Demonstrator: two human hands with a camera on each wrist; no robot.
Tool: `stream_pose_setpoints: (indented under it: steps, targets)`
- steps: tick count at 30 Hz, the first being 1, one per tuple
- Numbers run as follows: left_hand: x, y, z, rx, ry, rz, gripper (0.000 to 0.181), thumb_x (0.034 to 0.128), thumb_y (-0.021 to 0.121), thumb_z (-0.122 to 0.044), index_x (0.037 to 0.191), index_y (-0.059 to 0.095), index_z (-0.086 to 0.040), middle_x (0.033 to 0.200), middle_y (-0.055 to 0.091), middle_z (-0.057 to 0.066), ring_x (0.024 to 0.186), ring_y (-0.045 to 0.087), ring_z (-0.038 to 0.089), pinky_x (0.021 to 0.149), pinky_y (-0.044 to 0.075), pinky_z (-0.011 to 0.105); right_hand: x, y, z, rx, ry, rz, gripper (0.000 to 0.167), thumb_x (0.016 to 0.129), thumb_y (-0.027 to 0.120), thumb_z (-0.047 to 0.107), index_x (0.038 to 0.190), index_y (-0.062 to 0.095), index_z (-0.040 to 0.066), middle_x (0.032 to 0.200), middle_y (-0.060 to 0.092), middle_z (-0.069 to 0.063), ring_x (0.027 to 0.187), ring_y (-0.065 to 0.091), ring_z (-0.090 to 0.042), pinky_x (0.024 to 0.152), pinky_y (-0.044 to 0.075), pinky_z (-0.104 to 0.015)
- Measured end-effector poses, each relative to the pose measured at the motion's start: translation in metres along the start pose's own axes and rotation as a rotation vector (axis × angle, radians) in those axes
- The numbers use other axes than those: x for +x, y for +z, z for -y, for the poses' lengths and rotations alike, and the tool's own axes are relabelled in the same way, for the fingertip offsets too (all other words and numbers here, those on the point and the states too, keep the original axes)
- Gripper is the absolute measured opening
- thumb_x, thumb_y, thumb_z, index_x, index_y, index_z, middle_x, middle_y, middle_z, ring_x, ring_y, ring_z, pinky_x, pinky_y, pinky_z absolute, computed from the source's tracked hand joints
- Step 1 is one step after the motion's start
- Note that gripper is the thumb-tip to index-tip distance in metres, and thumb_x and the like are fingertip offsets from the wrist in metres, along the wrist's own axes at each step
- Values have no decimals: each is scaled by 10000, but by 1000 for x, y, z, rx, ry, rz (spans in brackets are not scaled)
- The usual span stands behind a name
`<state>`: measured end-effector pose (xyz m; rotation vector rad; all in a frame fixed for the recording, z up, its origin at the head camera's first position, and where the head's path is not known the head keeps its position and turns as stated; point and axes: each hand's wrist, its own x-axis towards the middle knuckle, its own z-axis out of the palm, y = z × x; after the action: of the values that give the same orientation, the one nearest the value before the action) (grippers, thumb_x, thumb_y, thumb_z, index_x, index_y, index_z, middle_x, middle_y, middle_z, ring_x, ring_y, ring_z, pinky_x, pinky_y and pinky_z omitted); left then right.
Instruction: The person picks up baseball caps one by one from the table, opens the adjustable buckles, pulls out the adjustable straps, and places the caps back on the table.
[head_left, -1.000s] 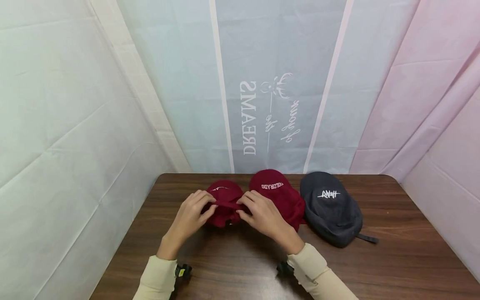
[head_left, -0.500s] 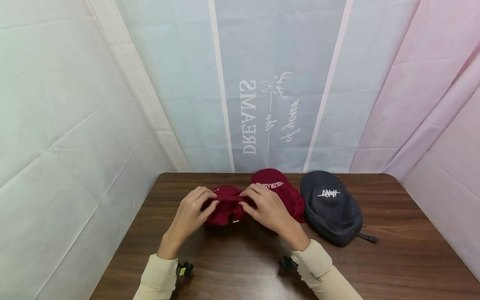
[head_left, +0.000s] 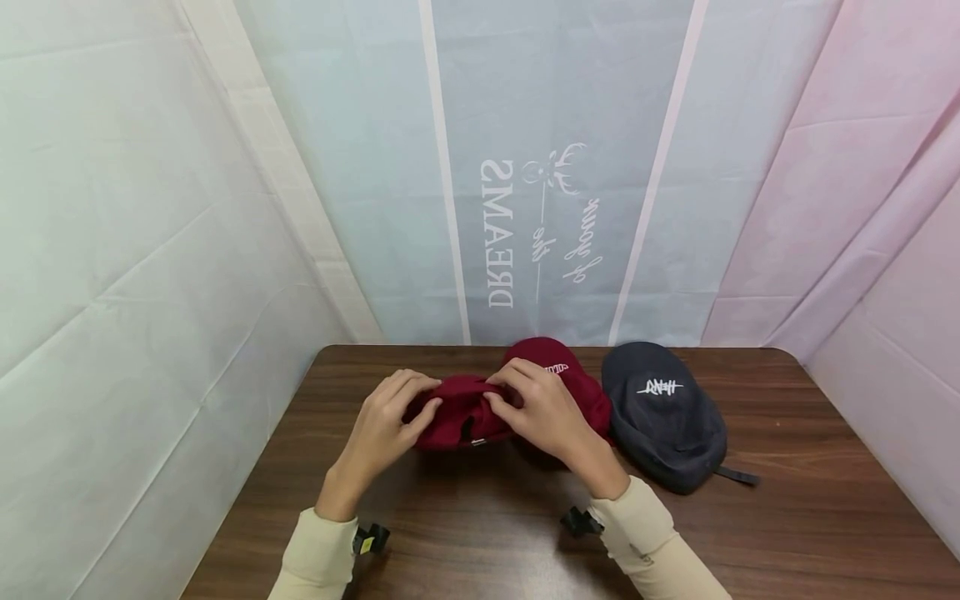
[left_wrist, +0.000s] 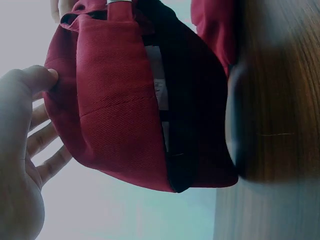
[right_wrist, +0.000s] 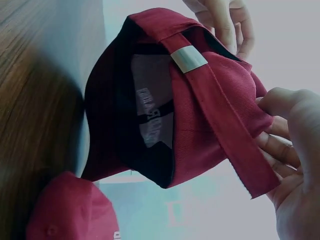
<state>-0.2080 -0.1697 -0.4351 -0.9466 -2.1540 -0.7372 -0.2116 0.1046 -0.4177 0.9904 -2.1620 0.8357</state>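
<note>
I observe left hand (head_left: 382, 417) and right hand (head_left: 546, 418) pinching maroon strapback cap (head_left: 448, 417); advise even tension, buckled strap (right_wrist: 227, 122) hanging free.

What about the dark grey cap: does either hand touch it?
No, the left hand and right hand pinch a red cap, while the grey cap lies apart on the table.

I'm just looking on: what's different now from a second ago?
The right hand has moved slightly rightward and away from the person, covering more of the other red cap. The held red cap has tipped: its front lettering is now hidden in the head view, while its back opening shows more. The left hand is about where it was; both still pinch the cap. The dark cap stayed put.
</note>
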Motion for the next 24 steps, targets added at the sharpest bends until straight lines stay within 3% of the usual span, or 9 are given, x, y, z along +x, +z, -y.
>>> stream_pose_setpoints:
  steps: [10, 14, 19, 24]
  targets:
    - [3, -5, -8, 32, 69, -60, 246, 988, 728, -145, 1215, 735, -52, 1160, 691, 88, 1010, 658, 243, 857, 551, 415, 3, -10, 5, 67, 49, -20, 137, 897, 839, 108, 1017, 775, 121, 945, 714, 18, 719, 609, -82, 606, 536, -210]
    - [7, -7, -13, 44, 131, -96, 244, 1031, 652, -188, 1212, 735, -45, 1144, 692, 102, 976, 643, 252, 833, 523, 404, 5, -13, 4, 91, 55, -43, 137, 888, 839, 84, 1004, 777, 123, 932, 717, 28, 728, 625, -74, 611, 549, -219]
    - [13, -10, -25, 46, 230, -125, 213, 1012, 638, -158, 1144, 756, -39, 1080, 707, 106, 933, 647, 257, 786, 501, 389, 8, -18, 6, 122, 65, -54, 129, 890, 830, 66, 995, 777, 120, 921, 718, 32, 741, 639, -76, 623, 568, -222]
    - [16, -10, -38, 37, 305, -99, 194, 979, 652, -147, 1107, 764, -53, 1057, 709, 76, 907, 635, 223, 751, 498, 350, 9, -22, 9, 124, 98, -47, 113, 900, 821, 72, 993, 785, 123, 926, 723, 28, 754, 639, -80, 631, 572, -220]
